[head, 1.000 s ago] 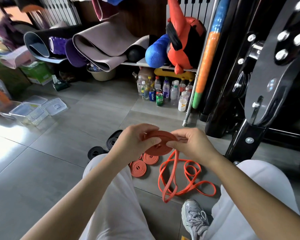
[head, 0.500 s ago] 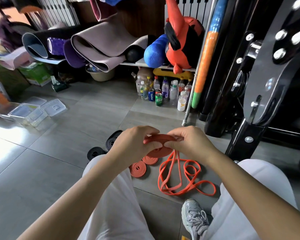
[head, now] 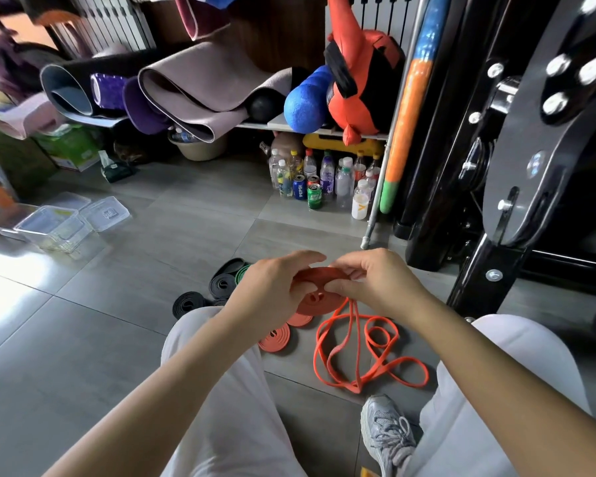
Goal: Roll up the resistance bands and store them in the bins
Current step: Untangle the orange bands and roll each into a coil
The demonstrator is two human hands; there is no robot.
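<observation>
Both hands gripped one orange coil [head: 319, 297], left hand [head: 272, 287] pinching its near-left edge, right hand [head: 375, 280] pinching its right rim, loose tail [head: 355, 349] trailing onto floor [head: 117, 321].

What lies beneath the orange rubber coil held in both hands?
Two small rolled orange bands and the coil's loose orange tail, on grey floor tiles. The left hand covers the rest.

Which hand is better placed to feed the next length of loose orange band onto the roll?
Probably the right hand: it pinches the orange band where the loose part leaves the roll. The left hand grips the roll.
</observation>
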